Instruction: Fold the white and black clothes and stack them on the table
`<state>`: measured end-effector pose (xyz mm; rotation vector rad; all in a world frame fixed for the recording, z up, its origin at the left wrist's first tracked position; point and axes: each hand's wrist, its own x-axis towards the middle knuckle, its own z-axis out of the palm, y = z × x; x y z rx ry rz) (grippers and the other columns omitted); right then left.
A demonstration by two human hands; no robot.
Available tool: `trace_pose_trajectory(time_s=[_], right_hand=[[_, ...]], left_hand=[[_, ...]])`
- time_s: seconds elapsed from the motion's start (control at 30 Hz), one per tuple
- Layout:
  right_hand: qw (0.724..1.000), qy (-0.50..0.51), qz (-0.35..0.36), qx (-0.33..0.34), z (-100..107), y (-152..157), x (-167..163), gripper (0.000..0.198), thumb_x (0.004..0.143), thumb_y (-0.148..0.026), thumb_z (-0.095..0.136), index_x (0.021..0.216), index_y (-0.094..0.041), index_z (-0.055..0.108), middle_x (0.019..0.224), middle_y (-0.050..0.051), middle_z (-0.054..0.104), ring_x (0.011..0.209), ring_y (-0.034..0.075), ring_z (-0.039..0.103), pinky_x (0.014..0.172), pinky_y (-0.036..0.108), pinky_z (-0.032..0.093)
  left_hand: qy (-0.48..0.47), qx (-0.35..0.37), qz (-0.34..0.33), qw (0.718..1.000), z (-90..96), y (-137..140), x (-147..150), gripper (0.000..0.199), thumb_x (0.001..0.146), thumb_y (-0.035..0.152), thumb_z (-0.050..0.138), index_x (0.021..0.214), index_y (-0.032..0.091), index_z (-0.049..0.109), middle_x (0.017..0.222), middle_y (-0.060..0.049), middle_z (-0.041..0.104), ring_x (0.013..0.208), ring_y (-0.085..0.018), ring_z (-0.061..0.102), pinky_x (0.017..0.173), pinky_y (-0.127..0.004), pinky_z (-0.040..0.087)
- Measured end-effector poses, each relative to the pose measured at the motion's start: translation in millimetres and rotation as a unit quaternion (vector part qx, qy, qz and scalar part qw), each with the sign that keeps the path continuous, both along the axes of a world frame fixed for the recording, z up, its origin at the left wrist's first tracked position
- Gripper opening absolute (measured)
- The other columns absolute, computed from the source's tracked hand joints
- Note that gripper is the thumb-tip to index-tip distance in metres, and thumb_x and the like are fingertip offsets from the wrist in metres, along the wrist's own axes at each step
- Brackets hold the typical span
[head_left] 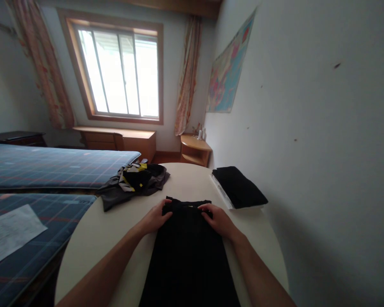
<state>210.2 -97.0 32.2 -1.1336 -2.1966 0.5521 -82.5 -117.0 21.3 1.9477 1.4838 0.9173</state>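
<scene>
A black garment [193,256] lies lengthwise on the round white table [89,251], running off the near bottom of the view. Its far end, which looks like a waistband, has a slight gap at the edge. My left hand [158,215] pinches the far left corner, fingers over the cloth and thumb on top. At the far right corner, my right hand [218,218] grips the same edge with bent fingers. The two hands are apart, and the cloth between them lies mostly flat. Whether it is trousers or a skirt I cannot tell.
Folded black cloth [240,186] rests on a white package at the table's right, near the wall [326,179]. A crumpled dark grey and yellow garment [134,181] lies at the left edge. Beds with blue plaid mattresses [57,166] stand left, one bearing a paper sheet [13,232].
</scene>
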Motion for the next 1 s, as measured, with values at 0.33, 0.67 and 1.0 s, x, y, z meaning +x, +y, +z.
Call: trace_pose_trajectory(time_s=[0.33, 0.67, 1.0], right_hand=[[0.989, -0.117, -0.076, 0.049, -1, 2, 10, 0.015, 0.080, -0.027, 0.061, 0.091, -0.019, 0.067, 0.097, 0.007, 0.066, 0.098, 0.023, 0.058, 0.092, 0.035, 0.044], [0.993, -0.117, -0.012, 0.000, 9, -8, 19, 0.010, 0.079, -0.024, 0.062, 0.086, -0.020, 0.065, 0.090, 0.004, 0.065, 0.090, 0.020, 0.058, 0.084, 0.031, 0.045], [0.991, -0.129, -0.007, 0.028, 6, -10, 19, 0.008, 0.077, -0.019, 0.060, 0.084, -0.020, 0.062, 0.095, 0.006, 0.065, 0.093, 0.021, 0.058, 0.087, 0.032, 0.045]], left_hand=[[0.127, 0.053, 0.022, 0.990, -0.7, -1, -1, 0.056, 0.087, 0.026, 0.055, 0.140, 0.022, 0.039, 0.115, -0.008, 0.068, 0.106, -0.025, 0.065, 0.093, -0.035, 0.046], [0.189, 0.033, -0.068, 0.979, 8.9, -8, -14, 0.043, 0.081, 0.033, 0.061, 0.123, 0.022, 0.058, 0.114, -0.008, 0.068, 0.106, -0.025, 0.063, 0.094, -0.036, 0.047], [0.176, 0.096, -0.127, 0.971, 5.9, -5, -16, 0.023, 0.081, 0.025, 0.058, 0.103, 0.021, 0.061, 0.115, -0.008, 0.064, 0.113, -0.024, 0.056, 0.100, -0.035, 0.043]])
